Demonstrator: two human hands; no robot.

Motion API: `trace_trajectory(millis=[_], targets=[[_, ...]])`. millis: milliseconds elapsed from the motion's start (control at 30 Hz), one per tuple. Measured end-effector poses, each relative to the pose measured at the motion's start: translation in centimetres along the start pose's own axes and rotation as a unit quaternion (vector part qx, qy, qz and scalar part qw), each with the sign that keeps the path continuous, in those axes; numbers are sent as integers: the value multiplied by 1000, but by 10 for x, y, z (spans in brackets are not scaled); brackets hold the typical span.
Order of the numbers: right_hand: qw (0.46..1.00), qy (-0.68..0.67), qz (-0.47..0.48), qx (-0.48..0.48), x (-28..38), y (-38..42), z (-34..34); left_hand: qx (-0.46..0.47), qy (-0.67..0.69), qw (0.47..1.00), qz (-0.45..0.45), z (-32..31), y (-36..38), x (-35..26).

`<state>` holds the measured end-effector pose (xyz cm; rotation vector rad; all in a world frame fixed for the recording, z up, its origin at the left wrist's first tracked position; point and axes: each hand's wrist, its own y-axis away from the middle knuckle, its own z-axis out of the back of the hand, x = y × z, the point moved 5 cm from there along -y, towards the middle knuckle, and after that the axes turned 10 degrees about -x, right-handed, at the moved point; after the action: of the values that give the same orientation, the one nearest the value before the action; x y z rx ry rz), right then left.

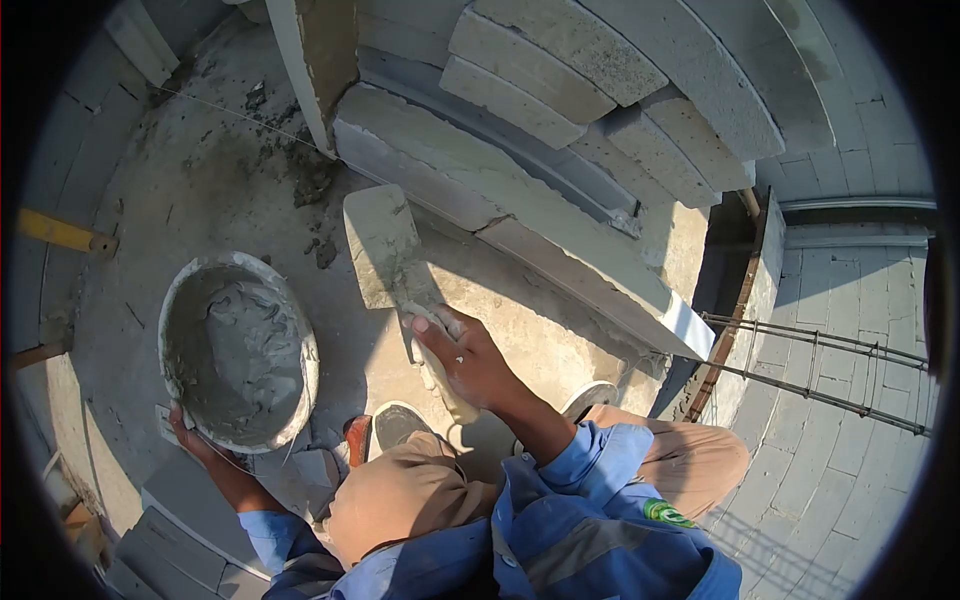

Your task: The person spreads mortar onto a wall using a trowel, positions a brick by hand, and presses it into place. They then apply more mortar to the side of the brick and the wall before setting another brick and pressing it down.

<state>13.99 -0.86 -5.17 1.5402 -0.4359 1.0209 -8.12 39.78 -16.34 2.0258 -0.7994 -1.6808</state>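
Observation:
A round, mortar-crusted bucket stands on the floor at the left. Wet grey mortar lies inside it, smeared up the walls. My left hand is at the bucket's near left side, gripping it by the edge; most of its fingers are hidden. In my right hand is a trowel, its handle wrapped by my fingers. Mortar coats the wide, flat blade, which points away from me. Beyond the blade runs a low course of pale blocks with a rough grey top.
Pale blocks are stacked behind the low course. An upright post stands at its far end, with a thin string running left. Rebar juts in at the right. A yellow bar lies at left. Blocks sit lower left.

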Motion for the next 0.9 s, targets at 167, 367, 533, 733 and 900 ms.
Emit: trace_trajectory(millis=[167, 367, 533, 733, 900], targets=[[972, 208, 89, 67, 11, 5, -34, 12, 25, 1000, -8, 16, -19, 8], [801, 469, 334, 163, 62, 11, -124, 28, 24, 999, -12, 14, -17, 9], [778, 400, 453, 169, 81, 26, -141, 54, 64, 995, 44, 6, -17, 15], [664, 568, 485, 31, 158, 37, -8, 94, 40, 995, 16, 23, -52, 21], [515, 565, 596, -246, 262, 100, 134, 101, -137, 975, -145, 18, -44, -22]])
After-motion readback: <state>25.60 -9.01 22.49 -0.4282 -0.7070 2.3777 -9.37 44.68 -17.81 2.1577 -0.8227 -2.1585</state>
